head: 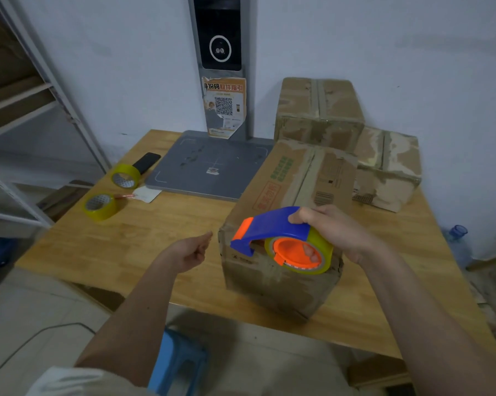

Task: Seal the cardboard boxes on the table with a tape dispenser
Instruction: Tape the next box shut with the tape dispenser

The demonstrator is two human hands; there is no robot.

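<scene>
From the head camera, your right hand (338,232) grips the blue and orange tape dispenser (281,238), fingers curled round its yellowish roll, held over the near end of the long cardboard box (292,190) on the wooden table (155,238). Your left hand (191,250) hovers just left of that box, loosely curled, holding nothing. Two more taped boxes (319,110) sit behind; two spare tape rolls (101,205) lie far left

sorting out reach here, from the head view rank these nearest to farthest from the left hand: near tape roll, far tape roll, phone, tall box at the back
From the left hand:
1. Near tape roll, left and ahead.
2. Far tape roll, just beyond it.
3. Phone, behind that roll.
4. Tall box, back right by the wall.
</scene>
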